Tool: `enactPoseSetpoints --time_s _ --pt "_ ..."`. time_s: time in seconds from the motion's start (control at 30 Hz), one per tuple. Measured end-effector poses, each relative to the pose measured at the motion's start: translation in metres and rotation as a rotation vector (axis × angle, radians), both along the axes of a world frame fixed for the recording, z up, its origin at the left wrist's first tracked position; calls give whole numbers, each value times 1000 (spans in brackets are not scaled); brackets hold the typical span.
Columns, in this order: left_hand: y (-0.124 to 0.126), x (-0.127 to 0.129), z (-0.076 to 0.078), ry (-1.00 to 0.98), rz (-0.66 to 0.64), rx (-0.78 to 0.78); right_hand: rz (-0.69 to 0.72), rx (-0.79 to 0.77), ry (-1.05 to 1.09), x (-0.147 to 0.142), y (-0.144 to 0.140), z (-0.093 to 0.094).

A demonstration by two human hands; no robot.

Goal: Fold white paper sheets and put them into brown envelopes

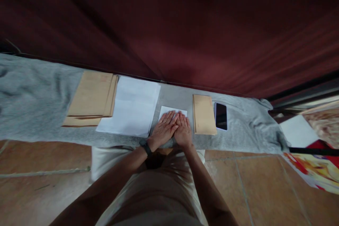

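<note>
Both of your hands lie flat, palms down and fingers stretched out straight, pressed side by side onto the small folded white sheet of paper point(172, 111) on the grey cloth-covered bench point(37, 91). Your left hand point(164, 129), with a dark wristband just behind it, overlaps the edge of your right hand point(183, 129), so together they cover the near part of the sheet and leave only its far edge and corners showing beyond your fingertips. Neither hand grips anything; held open and flat like this, they bear down on the paper, which looks like a way of flattening it or setting a crease. The sheet sits directly under your palms, straight ahead of your body. The other things are ranged to either side within reach: a stack of larger white paper sheets point(131, 107) just to the left of your hands, a pile of brown paper envelopes point(91, 99) further left and touching that stack, a single brown envelope point(203, 114) just right of your right hand, and a black smartphone point(220, 116) beside it.
</note>
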State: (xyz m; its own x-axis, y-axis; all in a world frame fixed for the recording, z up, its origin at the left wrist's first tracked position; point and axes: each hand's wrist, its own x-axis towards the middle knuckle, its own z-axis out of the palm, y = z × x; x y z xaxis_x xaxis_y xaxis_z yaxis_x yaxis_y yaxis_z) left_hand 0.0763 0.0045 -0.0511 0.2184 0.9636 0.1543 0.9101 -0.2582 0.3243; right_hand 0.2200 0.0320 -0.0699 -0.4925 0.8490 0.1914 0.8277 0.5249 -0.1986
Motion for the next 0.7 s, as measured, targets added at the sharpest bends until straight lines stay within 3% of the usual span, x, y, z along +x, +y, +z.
enactPoseSetpoints --time_s 0.43,0.7 --pt "-5 2 0 100 169 -53 -134 128 98 19 -26 -6" --pt "-4 5 1 61 161 -65 -83 5 213 19 -24 2"
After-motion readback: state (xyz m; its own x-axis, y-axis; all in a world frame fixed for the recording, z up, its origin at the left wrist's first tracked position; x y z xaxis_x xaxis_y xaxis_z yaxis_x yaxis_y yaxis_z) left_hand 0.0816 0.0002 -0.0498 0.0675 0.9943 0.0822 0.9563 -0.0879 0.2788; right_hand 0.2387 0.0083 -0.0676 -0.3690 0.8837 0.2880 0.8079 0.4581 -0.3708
